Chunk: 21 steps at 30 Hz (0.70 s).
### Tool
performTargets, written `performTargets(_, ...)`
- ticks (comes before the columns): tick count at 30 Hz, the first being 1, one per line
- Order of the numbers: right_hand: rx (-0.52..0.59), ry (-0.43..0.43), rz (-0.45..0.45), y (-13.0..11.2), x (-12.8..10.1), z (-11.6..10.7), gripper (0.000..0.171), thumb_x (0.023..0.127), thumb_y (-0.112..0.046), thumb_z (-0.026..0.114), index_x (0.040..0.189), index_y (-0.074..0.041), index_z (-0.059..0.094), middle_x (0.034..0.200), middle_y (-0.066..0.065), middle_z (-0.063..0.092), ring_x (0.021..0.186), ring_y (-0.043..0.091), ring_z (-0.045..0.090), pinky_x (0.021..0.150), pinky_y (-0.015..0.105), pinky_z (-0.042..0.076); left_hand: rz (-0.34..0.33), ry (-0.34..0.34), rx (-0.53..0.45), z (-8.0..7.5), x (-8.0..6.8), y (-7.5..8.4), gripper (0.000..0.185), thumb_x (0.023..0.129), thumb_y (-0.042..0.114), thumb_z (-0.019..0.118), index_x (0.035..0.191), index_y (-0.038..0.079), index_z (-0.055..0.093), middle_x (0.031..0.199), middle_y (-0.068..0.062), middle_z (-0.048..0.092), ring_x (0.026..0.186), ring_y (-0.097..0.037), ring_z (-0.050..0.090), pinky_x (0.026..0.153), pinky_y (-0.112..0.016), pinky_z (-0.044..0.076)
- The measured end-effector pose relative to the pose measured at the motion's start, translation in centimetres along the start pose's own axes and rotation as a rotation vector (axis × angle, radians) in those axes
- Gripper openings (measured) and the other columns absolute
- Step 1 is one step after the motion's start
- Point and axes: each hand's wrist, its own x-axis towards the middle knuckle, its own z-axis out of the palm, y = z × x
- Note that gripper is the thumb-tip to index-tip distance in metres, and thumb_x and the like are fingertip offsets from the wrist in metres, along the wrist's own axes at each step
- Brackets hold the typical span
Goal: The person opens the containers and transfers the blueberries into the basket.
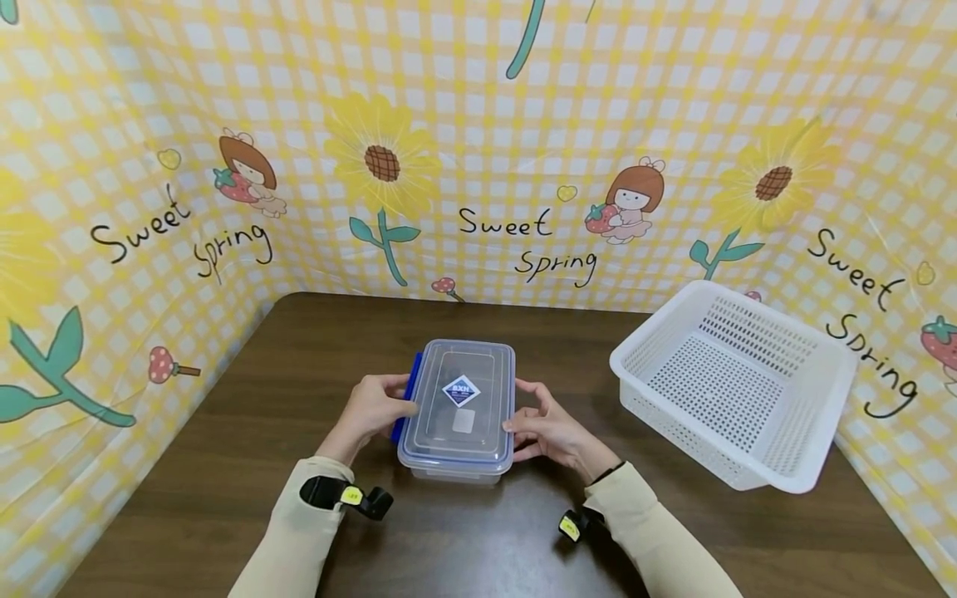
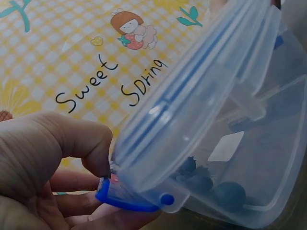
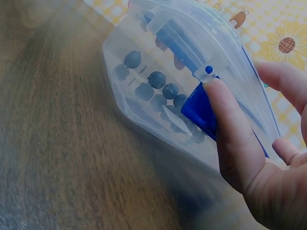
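Observation:
A clear plastic food container (image 1: 478, 361) with a blue-sealed lid and a diamond-shaped sticker lies lengthwise between the two hands over the table. My left hand (image 1: 368, 415) is at its left side, with thumb and fingers pinching the blue latch (image 2: 127, 197). On the opposite side, my right hand (image 1: 552, 428) holds the container's edge, its thumb (image 3: 235, 129) against the other blue latch (image 3: 199, 110). Several small dark-blue round fruits, like blueberries (image 3: 157, 79), show through the clear wall. The lid is on the box.
A white perforated plastic basket (image 1: 635, 394) stands to the right on the brown wooden table (image 1: 239, 498). A yellow checked cloth (image 1: 493, 141) with flowers and lettering hangs around the back and sides. Black straps with small cameras (image 1: 377, 502) sit on both wrists.

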Motion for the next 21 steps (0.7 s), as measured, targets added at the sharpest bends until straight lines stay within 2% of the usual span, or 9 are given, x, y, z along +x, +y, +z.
performTargets(8,0.016,0.003,-0.002,0.1,0.0,0.0,0.08,0.089,0.01,0.059,0.152,-0.015,0.015,0.084,0.004,0.063,0.065,0.02,0.066,0.059,0.039,0.06,-0.02,-0.076,-0.197,-0.5,0.4,-1.3,0.064,0.08,0.0,0.07,0.14,-0.009,0.049,0.112,-0.025,0.068,0.066,-0.022,0.068,0.049,-0.038,0.057)
performTargets(14,0.02,0.006,-0.006,0.2,0.1,0.0,0.08,0.089,0.01,0.058,0.152,-0.015,0.015,0.084,0.004,0.064,0.065,0.02,0.066,0.059,0.038,0.06,-0.026,-0.125,-0.388,-0.8,0.8,-3.2,0.063,0.084,-0.003,0.059,0.145,-0.007,0.044,0.103,-0.011,0.071,0.068,-0.017,0.066,0.053,-0.036,0.059)
performTargets(21,0.016,0.005,-0.002,0.3,0.2,-0.1,0.08,0.09,0.009,0.057,0.153,-0.017,0.015,0.084,0.004,0.065,0.067,0.02,0.066,0.061,0.039,0.06,-0.071,-0.253,-0.578,-1.3,1.3,-5.1,0.064,0.093,-0.001,0.054,0.153,-0.005,0.03,0.095,0.001,0.071,0.077,-0.014,0.068,0.061,-0.034,0.059)
